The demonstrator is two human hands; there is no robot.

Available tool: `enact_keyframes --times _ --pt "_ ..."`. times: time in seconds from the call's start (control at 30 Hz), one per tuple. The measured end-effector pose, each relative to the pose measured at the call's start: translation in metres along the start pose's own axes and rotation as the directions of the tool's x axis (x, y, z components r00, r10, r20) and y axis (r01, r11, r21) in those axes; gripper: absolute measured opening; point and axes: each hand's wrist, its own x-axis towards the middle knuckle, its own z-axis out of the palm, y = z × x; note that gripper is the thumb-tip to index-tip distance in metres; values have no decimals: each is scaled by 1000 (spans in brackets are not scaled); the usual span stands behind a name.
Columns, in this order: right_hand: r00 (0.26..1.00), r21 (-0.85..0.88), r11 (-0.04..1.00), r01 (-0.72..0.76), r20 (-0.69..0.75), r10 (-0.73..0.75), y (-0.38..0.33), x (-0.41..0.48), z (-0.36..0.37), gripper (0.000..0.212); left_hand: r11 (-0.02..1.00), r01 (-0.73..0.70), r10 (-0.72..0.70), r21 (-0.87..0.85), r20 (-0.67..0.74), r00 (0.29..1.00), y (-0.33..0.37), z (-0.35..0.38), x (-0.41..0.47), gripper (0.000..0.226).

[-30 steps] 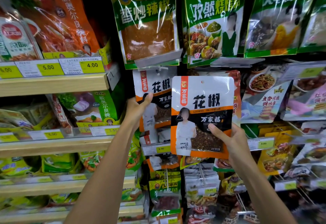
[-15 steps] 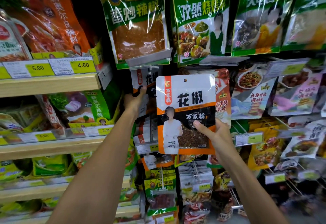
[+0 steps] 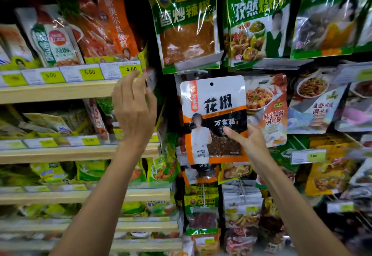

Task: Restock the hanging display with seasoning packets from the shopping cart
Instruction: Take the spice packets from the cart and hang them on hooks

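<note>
packet (image 3: 215, 110): was held mid-frame, lower right edge pinched by right hand (image 3: 249, 145)
left hand (image 3: 133, 110): was seen empty, loosely curled, left of centre, apart from packet

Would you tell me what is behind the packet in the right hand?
Matching orange-and-white packets peek out below its bottom edge; the held packet covers the rest of them and their hook.

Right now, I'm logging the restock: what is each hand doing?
Left hand: open, holding nothing.
Right hand: holding the white-and-orange packet by its lower right corner.
</note>
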Motion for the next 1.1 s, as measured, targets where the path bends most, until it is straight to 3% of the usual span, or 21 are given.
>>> enact_keyframes --times 0.1,0.2,1.0,1.1 --pt "999 -20 1000 -6 32 7 7 11 9 20 987 -79 68 141 84 994 -27 14 1 25" --pt "1000 -34 999 4 24 -3 10 25 15 11 979 -105 77 176 156 985 -39 27 -5 28" --pt "1000 -39 999 -8 -6 8 13 65 42 11 994 -90 84 69 96 992 -53 35 -12 27" --pt "999 -56 998 13 -36 -15 16 82 49 30 994 -99 93 47 105 990 -56 34 -11 29"
